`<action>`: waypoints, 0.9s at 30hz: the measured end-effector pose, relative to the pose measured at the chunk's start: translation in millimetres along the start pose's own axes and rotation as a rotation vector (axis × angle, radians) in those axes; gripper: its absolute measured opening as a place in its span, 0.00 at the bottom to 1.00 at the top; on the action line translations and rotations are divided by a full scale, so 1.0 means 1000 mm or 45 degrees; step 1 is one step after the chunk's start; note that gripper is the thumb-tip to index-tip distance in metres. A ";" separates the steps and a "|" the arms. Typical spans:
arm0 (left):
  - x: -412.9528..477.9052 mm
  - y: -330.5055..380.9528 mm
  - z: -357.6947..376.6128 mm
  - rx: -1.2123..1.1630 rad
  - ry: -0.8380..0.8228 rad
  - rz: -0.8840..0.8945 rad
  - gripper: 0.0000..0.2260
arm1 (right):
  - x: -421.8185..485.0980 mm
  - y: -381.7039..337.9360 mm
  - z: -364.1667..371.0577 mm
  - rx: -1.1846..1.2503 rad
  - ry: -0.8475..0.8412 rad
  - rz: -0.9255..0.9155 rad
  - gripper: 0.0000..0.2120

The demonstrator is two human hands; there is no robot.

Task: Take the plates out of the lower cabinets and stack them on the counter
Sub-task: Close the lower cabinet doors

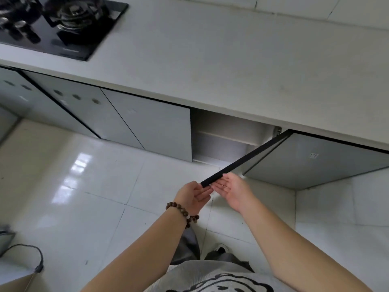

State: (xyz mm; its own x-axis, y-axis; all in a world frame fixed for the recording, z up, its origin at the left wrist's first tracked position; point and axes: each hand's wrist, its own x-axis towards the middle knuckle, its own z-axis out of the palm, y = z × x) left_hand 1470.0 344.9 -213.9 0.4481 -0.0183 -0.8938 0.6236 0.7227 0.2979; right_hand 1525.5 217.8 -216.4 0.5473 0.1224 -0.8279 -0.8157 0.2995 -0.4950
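Observation:
A lower cabinet door (246, 158) with a black top edge stands swung out toward me, hinged at its right. Behind it the cabinet opening (223, 135) shows a pale shelf; I see no plates inside from this angle. My left hand (194, 197), with a bead bracelet at the wrist, is at the near corner of the door edge, fingers loosely spread and touching it. My right hand (233, 189) is just right of that corner, palm up and fingers apart, holding nothing. The white counter (210, 66) runs above the cabinets.
A black gas hob (56, 26) sits on the counter at the far left. Closed grey cabinet doors (147, 127) lie left of the opening, another closed door (320, 161) right. A black cable (31, 256) lies on the tiled floor at the lower left.

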 end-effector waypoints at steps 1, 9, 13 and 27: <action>0.003 0.012 -0.001 -0.017 -0.019 -0.005 0.16 | 0.005 -0.003 0.009 0.009 -0.003 -0.001 0.11; 0.024 0.102 0.004 0.016 -0.081 -0.012 0.17 | 0.039 -0.027 0.071 0.072 0.061 -0.060 0.09; 0.031 0.129 0.011 -0.037 -0.091 -0.003 0.18 | 0.050 -0.039 0.092 0.174 0.103 -0.114 0.08; 0.058 0.185 0.037 -0.308 -0.065 0.040 0.18 | 0.080 -0.085 0.127 0.300 0.082 -0.109 0.18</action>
State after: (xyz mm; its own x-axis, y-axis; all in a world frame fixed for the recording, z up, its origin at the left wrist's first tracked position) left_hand 1635.2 452.1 -197.7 0.5008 -0.0238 -0.8652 0.4401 0.8677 0.2309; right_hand 1662.3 322.0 -206.6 0.5933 0.0286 -0.8045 -0.6966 0.5191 -0.4953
